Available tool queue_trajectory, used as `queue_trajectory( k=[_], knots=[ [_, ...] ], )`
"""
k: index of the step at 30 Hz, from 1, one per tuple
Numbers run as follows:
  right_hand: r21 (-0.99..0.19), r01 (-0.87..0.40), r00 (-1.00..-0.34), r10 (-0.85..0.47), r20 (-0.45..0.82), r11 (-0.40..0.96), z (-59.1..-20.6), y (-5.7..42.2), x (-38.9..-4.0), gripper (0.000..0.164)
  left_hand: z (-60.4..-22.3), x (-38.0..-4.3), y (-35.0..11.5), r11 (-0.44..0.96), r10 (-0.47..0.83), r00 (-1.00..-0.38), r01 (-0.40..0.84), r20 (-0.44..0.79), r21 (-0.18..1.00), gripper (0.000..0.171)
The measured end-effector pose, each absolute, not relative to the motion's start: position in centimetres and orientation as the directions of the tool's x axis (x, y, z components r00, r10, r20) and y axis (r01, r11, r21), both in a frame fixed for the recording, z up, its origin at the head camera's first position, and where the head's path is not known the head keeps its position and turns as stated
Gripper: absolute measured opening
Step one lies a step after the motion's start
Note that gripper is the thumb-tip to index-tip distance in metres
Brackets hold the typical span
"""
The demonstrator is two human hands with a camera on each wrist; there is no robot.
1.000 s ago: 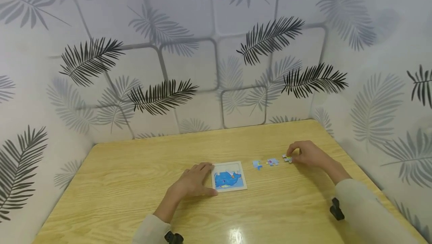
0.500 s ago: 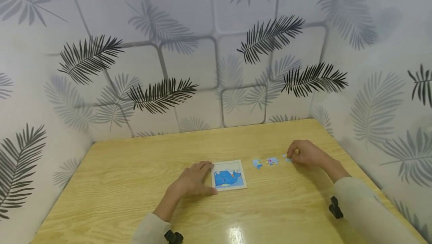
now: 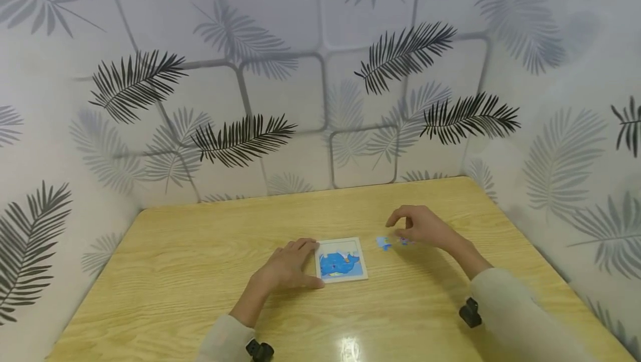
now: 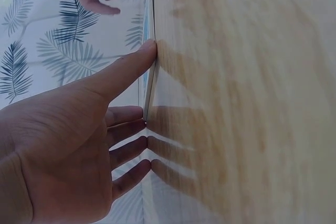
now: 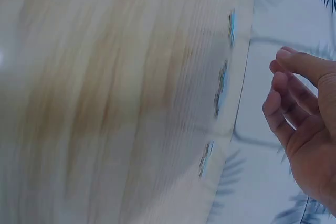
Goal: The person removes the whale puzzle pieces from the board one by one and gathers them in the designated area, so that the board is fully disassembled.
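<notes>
My left hand [image 3: 287, 267] holds the left side of a small whale jigsaw puzzle [image 3: 341, 262] in a white frame, lying flat. The thumb is at its near-left corner, the fingertips at the far-left one. In the left wrist view the puzzle frame [image 4: 150, 85] appears edge-on beside the thumb. My right hand [image 3: 423, 226] hovers over the loose pieces, thumb and fingers apart with nothing between them. A blue puzzle piece [image 3: 383, 243] lies right of the frame, another piece [image 3: 404, 241] partly under the hand. The right wrist view also shows a farther piece [image 5: 206, 158], which the hand hides from the head view.
The wooden table [image 3: 200, 273] reaches back to a leaf-patterned wall [image 3: 280, 95], with another wall [image 3: 566, 156] along the right side. A bright light reflection [image 3: 349, 348] lies near the front of the table. A black wrist camera [image 3: 469, 313] sits on the right sleeve.
My right hand has left the farthest puzzle piece and moved left, over the middle piece. The left hand and the framed puzzle have stayed where they were.
</notes>
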State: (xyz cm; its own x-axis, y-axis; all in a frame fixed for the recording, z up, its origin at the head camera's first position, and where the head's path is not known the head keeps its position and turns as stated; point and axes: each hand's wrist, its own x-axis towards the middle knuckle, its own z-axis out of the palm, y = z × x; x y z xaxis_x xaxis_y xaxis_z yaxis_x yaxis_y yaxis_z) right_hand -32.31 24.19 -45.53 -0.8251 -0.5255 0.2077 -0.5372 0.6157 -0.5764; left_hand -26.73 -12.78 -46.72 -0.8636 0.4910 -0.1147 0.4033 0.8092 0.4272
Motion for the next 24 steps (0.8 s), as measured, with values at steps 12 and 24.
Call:
queue_trajectory(
  k=[12, 24],
  knots=[
    [-0.627, -0.606, -0.726, -0.663, 0.182, 0.49, -45.5, 16.3, -32.4, 0.028, -46.6, -26.9, -12.7, 0.822, 0.476, -0.871, 0.391, -0.123, 0.414, 0.091],
    [-0.631, -0.574, -0.703, -0.71, 0.052, 0.522, -46.3, 11.6, -31.7, 0.033, -46.5, -27.1, -12.6, 0.827, 0.488, -0.864, 0.411, -0.126, 0.382, 0.09]
  ],
)
